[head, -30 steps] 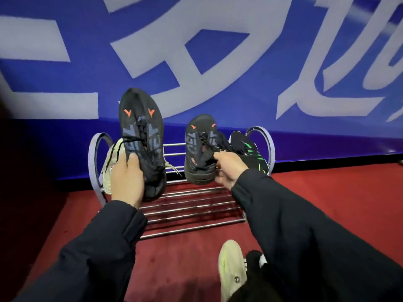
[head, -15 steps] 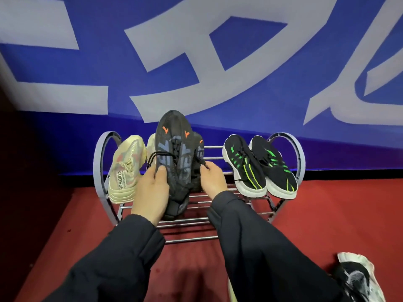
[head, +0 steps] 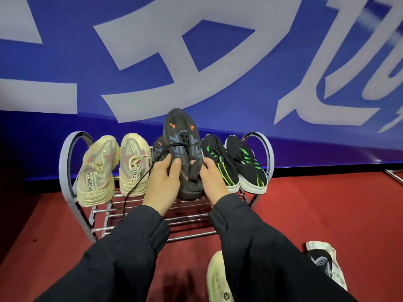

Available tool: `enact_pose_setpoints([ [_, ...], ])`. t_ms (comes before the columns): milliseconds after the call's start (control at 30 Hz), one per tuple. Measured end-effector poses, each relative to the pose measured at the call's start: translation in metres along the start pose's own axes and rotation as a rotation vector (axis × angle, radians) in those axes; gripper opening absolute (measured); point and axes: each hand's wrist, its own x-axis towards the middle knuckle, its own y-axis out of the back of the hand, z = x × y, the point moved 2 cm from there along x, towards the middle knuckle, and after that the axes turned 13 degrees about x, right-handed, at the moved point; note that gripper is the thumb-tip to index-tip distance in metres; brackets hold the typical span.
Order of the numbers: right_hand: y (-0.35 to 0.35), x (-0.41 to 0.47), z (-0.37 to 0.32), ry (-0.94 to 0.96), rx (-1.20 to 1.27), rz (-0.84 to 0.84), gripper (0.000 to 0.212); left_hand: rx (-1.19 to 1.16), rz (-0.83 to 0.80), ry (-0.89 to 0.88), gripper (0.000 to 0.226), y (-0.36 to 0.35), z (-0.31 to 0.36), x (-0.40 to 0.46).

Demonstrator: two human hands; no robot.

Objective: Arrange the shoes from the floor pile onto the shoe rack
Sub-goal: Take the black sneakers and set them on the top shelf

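Both hands work as the grip on the black shoe with orange marks [head: 182, 153]: the left hand [head: 162, 184] curls its thumb and fingers round the near left side, and the right hand [head: 212, 184] clasps the right side by the heel. That shoe stands toe-up at the middle of the shoe rack [head: 69, 171], its heel down at the upper rails, between the beige pair [head: 115, 168] on the left and the black-and-green pair [head: 234, 164] on the right. Its partner [head: 159, 149] peeks out just behind on the left, mostly hidden. A loose black lace [head: 139, 184] loops from the shoe past the left hand and dangles over the rails.

The step in hand looks like seating this pair in the middle gap. The next move probably calls for settling the heel on the rails, squaring the toe with its neighbours, tucking the lace clear, then letting go.

On the red floor [head: 327, 214] nearer the person lie a pale yellow-green shoe [head: 218, 277] and a white-and-black shoe [head: 327, 264], not yet racked.
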Motion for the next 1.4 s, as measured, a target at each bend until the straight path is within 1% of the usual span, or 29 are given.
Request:
enact_pose_setpoints([
  [67, 0.009, 0.007, -0.001, -0.019, -0.037, 0.153, 0.037, 0.206, 0.034, -0.065, 0.039, -0.001, 0.001, -0.001],
  [100, 0.012, 0.010, -0.001, -0.045, -0.066, 0.177, 0.038, 0.295, 0.049, -0.104, 0.041, -0.001, 0.001, -0.002],
  [167, 0.016, 0.019, 0.003, -0.080, -0.106, 0.174, 0.044, 0.408, 0.008, -0.155, 0.043, -0.003, -0.006, -0.005],
  [267, 0.010, 0.021, 0.003, -0.105, -0.213, 0.152, 0.048, 0.457, -0.070, -0.144, 0.049, -0.005, -0.022, -0.004],
  [300, 0.010, 0.022, 0.006, -0.108, -0.226, 0.180, 0.046, 0.487, -0.087, -0.137, 0.051, -0.006, -0.025, -0.004],
  [333, 0.009, 0.024, 0.011, -0.119, -0.174, 0.228, 0.041, 0.531, -0.105, -0.137, 0.052, -0.007, -0.028, -0.005],
  [400, 0.011, 0.025, 0.020, -0.131, -0.046, 0.336, 0.023, 0.627, -0.134, -0.138, 0.054, -0.008, -0.033, -0.006],
  [433, 0.010, 0.022, 0.019, -0.123, -0.039, 0.360, 0.020, 0.665, -0.148, -0.133, 0.054, -0.008, -0.033, -0.007],
  [500, 0.009, 0.020, 0.020, -0.106, -0.099, 0.339, 0.025, 0.704, -0.167, -0.123, 0.053, -0.008, -0.033, -0.007],
  [567, 0.006, 0.021, 0.018, -0.079, -0.118, 0.310, 0.041, 0.705, -0.157, -0.130, 0.053, -0.009, -0.033, -0.007],
  [633, 0.001, 0.018, 0.013, -0.123, -0.068, 0.288, 0.056, 0.681, -0.140, -0.127, 0.053, -0.009, -0.032, -0.007],
  [667, -0.003, 0.016, 0.013, -0.161, -0.044, 0.285, 0.058, 0.671, -0.140, -0.127, 0.053, -0.010, -0.033, -0.007],
  [700, -0.005, 0.013, 0.013, -0.176, -0.043, 0.289, 0.055, 0.664, -0.146, -0.126, 0.053, -0.010, -0.033, -0.007],
  [767, -0.004, 0.011, 0.017, -0.147, -0.071, 0.301, 0.055, 0.644, -0.157, -0.120, 0.053, -0.009, -0.033, -0.007],
  [867, 0.005, 0.023, 0.031, -0.079, -0.049, 0.303, 0.071, 0.610, -0.180, -0.108, 0.053, -0.007, -0.030, -0.010],
  [900, 0.006, 0.025, 0.034, -0.078, -0.046, 0.292, 0.071, 0.600, -0.198, -0.110, 0.053, -0.006, -0.028, -0.012],
  [933, 0.002, 0.016, 0.026, -0.085, -0.065, 0.284, 0.066, 0.594, -0.216, -0.112, 0.054, -0.007, -0.026, -0.014],
  [1000, -0.008, -0.006, 0.008, -0.057, -0.093, 0.268, 0.047, 0.594, -0.242, -0.114, 0.056, -0.007, -0.024, -0.018],
  [1033, -0.011, -0.012, 0.004, -0.035, -0.101, 0.276, 0.043, 0.598, -0.248, -0.116, 0.056, -0.007, -0.023, -0.018],
  [1133, -0.016, -0.018, -0.001, 0.072, -0.176, 0.369, 0.043, 0.601, -0.256, -0.110, 0.055, -0.006, -0.024, -0.018],
  [1200, -0.021, -0.020, -0.003, 0.178, -0.311, 0.370, 0.042, 0.599, -0.257, -0.105, 0.057, -0.005, -0.026, -0.016],
  [1267, -0.021, -0.025, -0.005, 0.260, -0.524, 0.318, 0.039, 0.594, -0.253, -0.103, 0.058, -0.005, -0.025, -0.015],
  [1300, -0.020, -0.026, -0.004, 0.271, -0.593, 0.264, 0.039, 0.594, -0.251, -0.104, 0.058, -0.005, -0.025, -0.015],
  [1333, -0.018, -0.026, -0.002, 0.259, -0.651, 0.194, 0.041, 0.595, -0.251, -0.105, 0.058, -0.005, -0.025, -0.016],
  [1400, -0.014, -0.028, 0.001, 0.177, -0.759, 0.046, 0.044, 0.593, -0.257, -0.102, 0.059, -0.006, -0.025, -0.016],
])
